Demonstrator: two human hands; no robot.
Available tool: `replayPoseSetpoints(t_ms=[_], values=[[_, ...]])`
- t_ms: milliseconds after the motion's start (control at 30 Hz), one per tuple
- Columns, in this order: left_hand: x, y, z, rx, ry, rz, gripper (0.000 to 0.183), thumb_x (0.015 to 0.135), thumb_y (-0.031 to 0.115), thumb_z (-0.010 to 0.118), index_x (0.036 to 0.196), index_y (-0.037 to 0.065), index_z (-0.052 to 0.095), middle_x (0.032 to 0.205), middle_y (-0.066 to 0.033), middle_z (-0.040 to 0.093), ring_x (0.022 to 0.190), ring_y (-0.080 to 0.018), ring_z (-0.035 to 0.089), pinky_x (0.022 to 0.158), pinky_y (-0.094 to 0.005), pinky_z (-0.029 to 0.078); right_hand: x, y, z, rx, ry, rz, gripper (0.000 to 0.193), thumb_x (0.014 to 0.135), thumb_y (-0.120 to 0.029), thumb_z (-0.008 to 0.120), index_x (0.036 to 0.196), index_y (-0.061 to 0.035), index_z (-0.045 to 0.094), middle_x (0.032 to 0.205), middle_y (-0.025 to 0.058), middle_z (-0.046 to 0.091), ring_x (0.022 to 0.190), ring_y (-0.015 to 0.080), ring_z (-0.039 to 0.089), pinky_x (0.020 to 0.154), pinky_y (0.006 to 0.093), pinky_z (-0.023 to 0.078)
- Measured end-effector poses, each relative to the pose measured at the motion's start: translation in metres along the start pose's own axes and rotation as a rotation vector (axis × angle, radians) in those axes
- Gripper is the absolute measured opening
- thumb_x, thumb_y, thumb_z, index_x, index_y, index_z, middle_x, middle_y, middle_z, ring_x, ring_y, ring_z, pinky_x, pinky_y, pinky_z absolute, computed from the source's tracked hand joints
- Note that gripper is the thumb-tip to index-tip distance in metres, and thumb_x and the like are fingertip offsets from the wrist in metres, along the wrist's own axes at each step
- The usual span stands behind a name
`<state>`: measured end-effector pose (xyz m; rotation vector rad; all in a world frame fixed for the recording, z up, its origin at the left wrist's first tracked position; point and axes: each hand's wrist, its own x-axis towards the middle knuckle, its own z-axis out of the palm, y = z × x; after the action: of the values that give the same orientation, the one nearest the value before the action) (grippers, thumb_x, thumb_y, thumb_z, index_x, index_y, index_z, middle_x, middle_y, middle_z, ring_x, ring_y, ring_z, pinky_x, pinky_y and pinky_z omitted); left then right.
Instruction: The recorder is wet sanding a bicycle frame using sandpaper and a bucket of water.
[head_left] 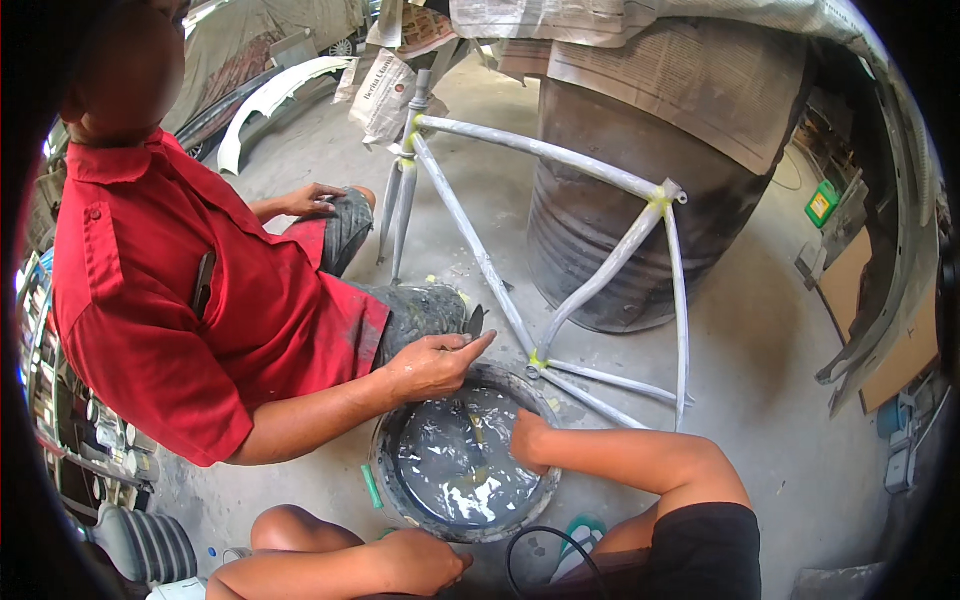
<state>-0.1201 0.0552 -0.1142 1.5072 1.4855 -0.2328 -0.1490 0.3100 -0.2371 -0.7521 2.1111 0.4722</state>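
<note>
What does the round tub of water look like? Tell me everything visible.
The tub is round, dark and open, with a thick, scuffed rim; rubber or plastic, I can't tell which. It stands upright on the grey floor, holding murky water with bright reflections. The person's right hand dips in at its right side; any contact with its wall is hidden. A co-worker's hand shows over the far rim.

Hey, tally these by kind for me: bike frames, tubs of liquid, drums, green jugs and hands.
Bike frame: 1
Tub of liquid: 1
Drum: 1
Green jug: 1
Hands: 4 (your left hand, your right hand, co-worker's hands)
Total: 8
</note>
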Motion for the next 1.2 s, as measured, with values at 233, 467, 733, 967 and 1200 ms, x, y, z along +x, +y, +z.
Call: replayPoseSetpoints(t_ms=[233,467,733,967,1200], values=[[-0.007,0.008,-0.002,-0.025,0.097,-0.029,0.037,0.094,0.026,0.056,0.120,0.000,0.059,0.083,-0.0202,0.071,0.083,-0.0425,0.071,0.075,-0.0533,0.055,0.035,-0.028,0.025,0.264,0.111,-0.134,0.030,0.080,-0.016,0.066,0.104,-0.0038,0.078,0.110,0.0161,0.075,0.103,0.0360,0.072,0.084,0.0508,0.058],[-0.014,0.013,-0.010,0.031,0.130,0.003,0.035,0.090,0.015,0.056,0.121,0.002,0.063,0.082,-0.0178,0.073,0.081,-0.0348,0.074,0.072,-0.0482,0.057,-0.011,0.054,0.021,0.837,0.727,-0.184,0.035,0.079,-0.019,0.074,0.111,-0.0042,0.072,0.101,0.0214,0.072,0.098,0.0411,0.069,0.087,0.0470,0.055],[-0.015,0.011,-0.011,0.134,0.151,0.047,0.040,0.090,0.013,0.055,0.126,-0.002,0.061,0.072,-0.0110,0.069,0.070,-0.0328,0.069,0.079,-0.0436,0.049,-0.061,0.083,0.017,1.669,0.683,-0.107,0.028,0.092,-0.011,0.073,0.116,0.0043,0.071,0.103,0.0079,0.075,0.092,0.0114,0.066,0.085,0.0289,0.053],[-0.030,0.021,-0.001,0.076,0.149,-0.033,0.036,0.091,0.012,0.053,0.123,-0.002,0.062,0.074,-0.0129,0.071,0.072,-0.0340,0.070,0.077,-0.0441,0.049,-0.064,0.081,-0.013,1.650,0.573,-0.319,0.034,0.093,-0.014,0.072,0.123,0.0022,0.068,0.108,0.0070,0.074,0.101,0.0127,0.066,0.091,0.0301,0.053],[-0.021,0.012,-0.007,0.056,0.142,-0.039,0.031,0.092,0.015,0.054,0.118,0.000,0.063,0.077,-0.0153,0.072,0.074,-0.0371,0.071,0.076,-0.0460,0.052,0.000,0.057,-0.037,0.799,0.863,-0.139,0.028,0.090,-0.019,0.066,0.111,-0.0027,0.073,0.111,0.0187,0.072,0.106,0.0389,0.067,0.093,0.0452,0.053]])
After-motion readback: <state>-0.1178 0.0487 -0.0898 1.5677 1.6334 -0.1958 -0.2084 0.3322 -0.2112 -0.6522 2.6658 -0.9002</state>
